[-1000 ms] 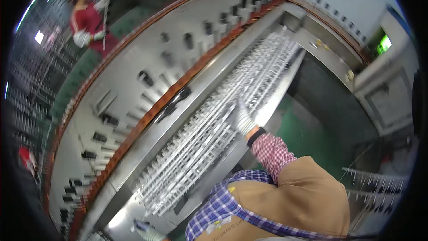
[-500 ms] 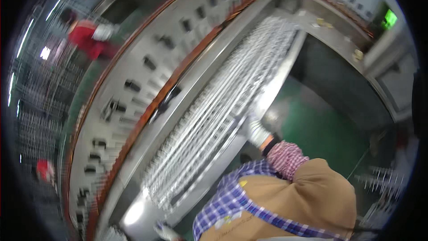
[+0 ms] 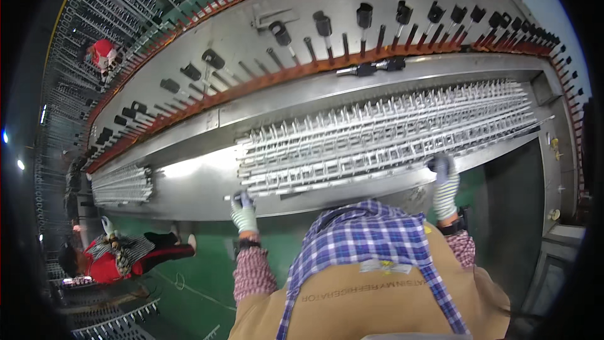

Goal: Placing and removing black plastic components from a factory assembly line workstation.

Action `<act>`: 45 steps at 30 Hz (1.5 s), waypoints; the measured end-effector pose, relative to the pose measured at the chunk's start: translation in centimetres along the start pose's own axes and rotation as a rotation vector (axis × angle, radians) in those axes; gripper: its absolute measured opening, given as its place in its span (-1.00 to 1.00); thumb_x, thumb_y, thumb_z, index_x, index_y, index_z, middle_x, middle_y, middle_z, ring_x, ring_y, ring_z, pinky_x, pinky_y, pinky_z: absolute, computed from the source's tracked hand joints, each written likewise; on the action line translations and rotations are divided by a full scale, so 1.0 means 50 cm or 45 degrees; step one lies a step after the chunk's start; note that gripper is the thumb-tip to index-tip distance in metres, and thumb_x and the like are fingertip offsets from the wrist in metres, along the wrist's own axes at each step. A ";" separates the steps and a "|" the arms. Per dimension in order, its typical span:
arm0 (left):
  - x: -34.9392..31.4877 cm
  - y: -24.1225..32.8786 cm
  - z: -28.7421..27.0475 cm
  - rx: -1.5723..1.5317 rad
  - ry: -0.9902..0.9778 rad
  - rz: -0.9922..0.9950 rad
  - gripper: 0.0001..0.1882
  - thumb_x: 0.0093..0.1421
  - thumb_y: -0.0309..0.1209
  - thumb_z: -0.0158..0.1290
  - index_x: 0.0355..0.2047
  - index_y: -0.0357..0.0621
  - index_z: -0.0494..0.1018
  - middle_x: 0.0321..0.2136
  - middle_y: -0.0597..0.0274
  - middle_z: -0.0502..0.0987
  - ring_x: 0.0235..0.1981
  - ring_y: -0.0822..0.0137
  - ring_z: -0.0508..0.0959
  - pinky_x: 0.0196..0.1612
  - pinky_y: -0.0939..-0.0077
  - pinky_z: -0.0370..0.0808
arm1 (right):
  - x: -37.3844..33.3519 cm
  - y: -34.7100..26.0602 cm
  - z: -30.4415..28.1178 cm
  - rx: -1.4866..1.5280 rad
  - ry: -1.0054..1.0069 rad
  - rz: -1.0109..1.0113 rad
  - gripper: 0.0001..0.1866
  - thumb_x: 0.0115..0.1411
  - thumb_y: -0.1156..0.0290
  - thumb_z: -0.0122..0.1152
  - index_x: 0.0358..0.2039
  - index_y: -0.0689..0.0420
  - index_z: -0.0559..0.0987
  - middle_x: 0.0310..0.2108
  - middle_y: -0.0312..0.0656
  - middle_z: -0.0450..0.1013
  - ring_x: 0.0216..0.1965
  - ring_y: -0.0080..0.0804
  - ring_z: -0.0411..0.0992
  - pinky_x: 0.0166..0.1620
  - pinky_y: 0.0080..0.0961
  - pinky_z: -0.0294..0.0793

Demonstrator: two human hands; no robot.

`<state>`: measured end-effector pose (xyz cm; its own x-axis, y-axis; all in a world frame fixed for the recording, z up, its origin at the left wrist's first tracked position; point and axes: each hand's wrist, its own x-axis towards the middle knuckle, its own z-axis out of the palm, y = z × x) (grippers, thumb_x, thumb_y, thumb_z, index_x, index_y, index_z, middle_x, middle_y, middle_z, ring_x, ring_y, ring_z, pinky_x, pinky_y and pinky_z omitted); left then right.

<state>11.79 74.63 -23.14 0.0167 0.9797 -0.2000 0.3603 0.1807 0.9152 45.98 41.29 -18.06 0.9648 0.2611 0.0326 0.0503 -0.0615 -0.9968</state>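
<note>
Long silvery metal racks [image 3: 377,129], set with rows of short pegs, lie side by side in a shallow steel trough [image 3: 201,179] in front of me. My left hand [image 3: 243,211], in a striped work glove with dark fingertips, has its fingers closed around the left end of the nearest rack bar [image 3: 296,190]. Farther right along that near side, my right hand [image 3: 445,182], gloved the same way, is closed at the edge of the racks, its fingertips partly hidden. Both hands are at the trough's near side.
Behind the trough runs an orange-brown rail [image 3: 251,82] with upright pegs and black clamps [image 3: 364,16]. A dark tool [image 3: 371,67] lies on the ledge. More racks [image 3: 123,186] fill the trough's left end. A person in red [image 3: 119,264] stands at lower left; another [image 3: 104,56] is farther back.
My view has swung round, so the trough now runs across in front of me. Both hands are now at the near rack bar; earlier the left was low at the picture's edge.
</note>
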 end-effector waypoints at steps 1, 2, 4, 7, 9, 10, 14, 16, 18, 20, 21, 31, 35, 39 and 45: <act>0.000 0.011 -0.016 0.141 -0.131 0.034 -0.74 0.10 -0.16 -0.07 -0.35 -0.08 0.35 -0.67 0.36 0.36 -0.71 0.56 0.32 -0.67 0.69 0.25 | -0.001 -0.017 0.031 -0.337 -0.099 -0.250 -0.79 0.08 0.35 0.04 -0.32 0.21 0.42 -0.51 -0.29 0.38 -0.45 -0.53 0.34 -0.35 -0.64 0.34; 0.005 0.032 -0.041 0.286 -0.267 -0.031 -0.71 0.08 -0.14 -0.06 -0.33 -0.08 0.35 -0.67 0.33 0.38 -0.71 0.54 0.34 -0.66 0.67 0.27 | -0.005 -0.036 0.057 -0.524 -0.317 -0.392 -0.70 -0.05 0.33 0.18 -0.31 0.18 0.43 -0.43 -0.19 0.40 -0.39 -0.42 0.37 -0.30 -0.55 0.35; 0.037 0.091 -0.088 0.756 -0.516 -0.016 -0.56 0.03 -0.08 -0.03 -0.20 -0.12 0.31 -0.64 0.19 0.45 -0.69 0.50 0.41 -0.61 0.54 0.34 | -0.006 -0.057 0.133 -1.071 -0.762 -0.667 -0.43 -0.17 -0.05 0.18 -0.23 0.11 0.43 -0.35 -0.08 0.42 -0.27 -0.16 0.36 -0.17 -0.29 0.32; 0.109 0.180 -0.097 0.860 -0.324 0.159 -0.59 0.05 -0.10 -0.06 -0.19 -0.11 0.31 -0.66 0.23 0.43 -0.72 0.47 0.40 -0.63 0.60 0.32 | -0.001 -0.059 0.224 -1.364 -1.273 -0.636 -0.31 -0.17 -0.21 0.05 -0.14 0.08 0.39 -0.34 -0.04 0.42 -0.25 -0.11 0.37 -0.13 -0.25 0.29; 0.169 0.233 -0.062 0.209 -0.124 0.196 -0.64 0.08 -0.14 -0.08 -0.20 -0.09 0.31 -0.68 0.26 0.41 -0.77 0.46 0.34 -0.65 0.65 0.29 | 0.007 -0.046 0.257 -1.617 -1.426 -0.358 -0.28 -0.14 -0.24 -0.01 -0.10 0.07 0.36 -0.33 -0.01 0.42 -0.27 -0.09 0.39 -0.18 -0.23 0.34; 0.204 0.254 -0.011 -0.046 -0.197 0.228 -0.69 0.12 -0.19 -0.11 -0.21 -0.10 0.30 -0.63 0.28 0.40 -0.73 0.50 0.31 -0.67 0.71 0.25 | 0.017 -0.039 0.268 -1.633 -1.334 -0.396 -0.28 -0.14 -0.24 -0.01 -0.10 0.07 0.36 -0.33 -0.01 0.42 -0.27 -0.09 0.39 -0.18 -0.23 0.34; 0.213 0.264 0.206 -0.098 -0.723 0.403 -0.74 0.10 -0.28 -0.07 -0.25 -0.14 0.35 -0.47 0.30 0.42 -0.51 0.51 0.36 -0.54 0.67 0.32 | 0.015 -0.013 0.271 -1.672 -1.387 -0.278 -0.30 -0.11 -0.21 0.00 -0.06 0.03 0.33 -0.34 0.01 0.43 -0.30 -0.09 0.41 -0.25 -0.27 0.38; 0.177 0.265 0.328 -0.050 -1.259 0.835 -0.73 0.06 -0.30 -0.03 -0.25 -0.17 0.36 -0.41 0.21 0.45 -0.44 0.38 0.44 -0.39 0.56 0.38 | 0.005 -0.009 0.270 -1.701 -1.425 -0.236 -0.31 -0.10 -0.19 -0.01 -0.05 0.03 0.32 -0.32 0.02 0.42 -0.28 -0.09 0.41 -0.24 -0.27 0.38; 0.155 0.285 0.422 0.138 -1.226 0.943 -0.68 0.04 -0.31 -0.02 -0.22 -0.22 0.34 -0.29 0.07 0.44 -0.30 0.24 0.46 -0.24 0.46 0.38 | -0.006 -0.011 0.271 -1.646 -1.418 -0.214 -0.24 -0.14 -0.28 -0.04 0.00 -0.07 0.26 -0.24 0.02 0.39 -0.23 -0.06 0.38 -0.20 -0.22 0.36; 0.158 0.337 0.536 -0.120 -1.063 1.108 -0.62 0.02 -0.31 -0.01 -0.17 -0.23 0.31 -0.21 -0.05 0.40 -0.18 0.13 0.42 -0.13 0.42 0.34 | -0.011 -0.014 0.273 -1.675 -1.425 -0.142 -0.27 -0.14 -0.22 0.00 0.00 -0.06 0.27 -0.28 0.04 0.41 -0.29 -0.05 0.41 -0.25 -0.21 0.38; 0.158 0.356 0.584 -0.115 -1.036 1.169 -0.59 0.02 -0.31 -0.01 -0.13 -0.23 0.28 -0.18 -0.06 0.38 -0.15 0.11 0.40 -0.10 0.41 0.32 | -0.012 -0.015 0.276 -1.668 -1.417 -0.130 -0.28 -0.15 -0.16 0.04 0.00 -0.04 0.26 -0.33 0.05 0.42 -0.35 -0.05 0.42 -0.29 -0.21 0.39; 0.139 0.474 0.800 -0.183 -0.596 0.722 -0.63 0.01 -0.27 0.05 -0.26 -0.27 0.30 -0.50 0.21 0.43 -0.68 0.45 0.36 -0.66 0.55 0.27 | 0.083 -0.040 0.124 -0.756 -1.305 -0.412 -0.41 -0.06 -0.02 0.07 -0.08 0.08 0.35 -0.26 0.00 0.40 -0.23 -0.11 0.38 -0.17 -0.37 0.35; 0.036 0.528 0.798 -0.163 -0.584 0.883 -0.72 0.00 -0.20 0.07 -0.50 -0.17 0.35 -0.64 0.34 0.37 -0.73 0.50 0.28 -0.67 0.58 0.22 | 0.161 -0.018 -0.015 -0.865 -1.083 -0.270 -0.44 -0.07 -0.06 0.05 -0.15 0.09 0.41 -0.35 -0.02 0.40 -0.27 -0.13 0.37 -0.21 -0.32 0.34; -0.170 0.486 0.974 -0.384 -1.260 0.803 -0.76 -0.04 -0.28 0.12 -0.51 -0.20 0.40 -0.60 0.41 0.41 -0.60 0.50 0.33 -0.51 0.56 0.30 | 0.206 0.044 -0.087 -1.193 -1.290 -0.824 -0.38 -0.10 0.01 0.05 -0.06 0.11 0.32 -0.33 -0.02 0.40 -0.25 -0.14 0.37 -0.19 -0.31 0.32; -0.227 0.497 1.219 0.465 -0.724 0.998 -0.47 -0.07 -0.10 0.09 -0.25 -0.33 0.36 -0.40 0.04 0.49 -0.32 0.20 0.48 -0.28 0.41 0.37 | 0.234 0.099 -0.099 -1.024 -1.497 -0.650 -0.73 -0.08 0.30 -0.02 -0.38 0.19 0.41 -0.55 -0.02 0.41 -0.49 -0.11 0.41 -0.46 -0.29 0.39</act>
<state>77.39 62.68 -19.43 0.7726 0.6078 0.1833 0.3179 -0.6204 0.7169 58.77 39.28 -22.28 0.0712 0.9914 -0.1100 0.8050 -0.1223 -0.5806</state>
